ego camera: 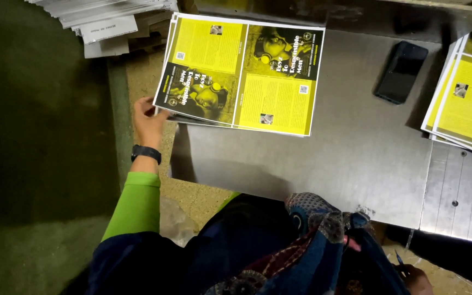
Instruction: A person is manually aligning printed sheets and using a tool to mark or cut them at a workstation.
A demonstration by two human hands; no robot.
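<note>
A stack of printed sheets [240, 72], yellow and black with small pictures, lies at the near-left corner of a grey metal table [350, 158]. My left hand [148, 120] grips the stack's lower left corner, which sticks out past the table edge. That wrist wears a black band, and the sleeve is green. My right hand [415, 277] shows only partly at the bottom right, low beside a patterned cloth. A thin blue tip sits just above it; whether the hand holds it is unclear.
A black phone [401, 71] lies on the table to the right of the stack. A second pile of yellow sheets [465, 98] sits at the right edge. White paper bundles [105, 19] are stacked at the top left. Green floor lies to the left.
</note>
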